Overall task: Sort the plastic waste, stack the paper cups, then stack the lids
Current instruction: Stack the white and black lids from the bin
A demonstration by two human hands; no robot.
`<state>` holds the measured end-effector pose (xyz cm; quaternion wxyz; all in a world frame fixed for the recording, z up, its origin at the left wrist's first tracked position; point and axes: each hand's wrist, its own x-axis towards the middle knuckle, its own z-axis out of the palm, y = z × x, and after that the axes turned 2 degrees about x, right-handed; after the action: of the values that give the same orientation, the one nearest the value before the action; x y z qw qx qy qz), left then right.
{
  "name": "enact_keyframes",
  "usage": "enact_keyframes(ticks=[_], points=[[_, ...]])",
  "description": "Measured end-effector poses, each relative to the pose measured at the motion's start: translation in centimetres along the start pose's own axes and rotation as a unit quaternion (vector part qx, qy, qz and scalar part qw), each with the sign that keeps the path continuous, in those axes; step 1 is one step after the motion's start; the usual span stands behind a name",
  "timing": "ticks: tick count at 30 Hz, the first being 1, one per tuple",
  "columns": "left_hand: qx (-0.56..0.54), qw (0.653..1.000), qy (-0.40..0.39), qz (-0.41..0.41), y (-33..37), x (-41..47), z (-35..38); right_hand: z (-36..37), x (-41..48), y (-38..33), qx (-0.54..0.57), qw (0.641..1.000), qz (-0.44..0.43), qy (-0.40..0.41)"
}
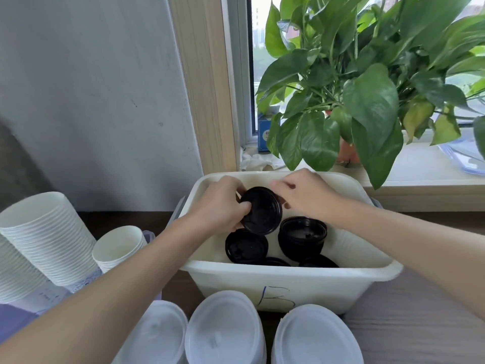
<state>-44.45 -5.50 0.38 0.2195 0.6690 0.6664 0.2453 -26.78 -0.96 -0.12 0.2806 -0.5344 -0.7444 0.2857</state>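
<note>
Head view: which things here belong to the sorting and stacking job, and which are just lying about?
Job: black lid held in the left hand; black lid stack and loose black lids in the white bin; paper cup stacks; white lid stacks.
Lying about: potted plant; blue box and crumpled tissue on the windowsill.

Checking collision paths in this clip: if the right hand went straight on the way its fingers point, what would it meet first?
Most likely the black lid held tilted in the left hand, above the white bin. The right hand points at its right edge; depth is unclear.
</note>
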Motion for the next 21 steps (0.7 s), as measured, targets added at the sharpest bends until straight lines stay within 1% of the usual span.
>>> enact_keyframes(ticks=[1,3,5,6,8,10,14,17,19,21], points=[[-0.005,1.000,0.012,0.001,0.0,0.0,-0.1,-0.6,-0.2,0.3,-0.008,1.000,0.015,-0.003],[-0.012,1.000,0.028,0.002,0.1,0.1,-0.2,-1.5,-0.8,0.9,-0.106,0.993,0.052,-0.027],[-0.016,0.999,0.035,0.000,0.1,0.1,-0.3,-1.8,-1.7,1.1,-0.200,0.973,0.085,-0.084],[-0.021,0.999,0.036,-0.001,0.0,0.1,-0.4,-1.8,-2.1,1.2,-0.216,0.964,0.104,-0.116],[-0.021,0.999,0.034,0.001,0.0,0.1,-0.3,-1.5,-2.5,1.1,-0.192,0.957,0.143,-0.165],[-0.010,0.999,0.035,0.007,-0.1,0.1,-0.3,-1.2,-2.4,1.1,-0.172,0.954,0.155,-0.188],[-0.019,0.999,0.034,0.008,-0.2,0.2,-0.2,-0.4,-2.6,0.9,-0.176,0.955,0.134,-0.197],[-0.026,0.999,0.038,0.004,-0.1,0.1,-0.2,-0.1,-2.7,0.8,-0.158,0.955,0.149,-0.203],[-0.032,0.998,0.044,0.007,0.0,0.0,-0.2,0.2,-2.6,0.7,-0.121,0.957,0.161,-0.208],[-0.041,0.998,0.050,0.007,0.0,0.0,-0.2,0.5,-2.5,0.7,-0.051,0.961,0.171,-0.211]])
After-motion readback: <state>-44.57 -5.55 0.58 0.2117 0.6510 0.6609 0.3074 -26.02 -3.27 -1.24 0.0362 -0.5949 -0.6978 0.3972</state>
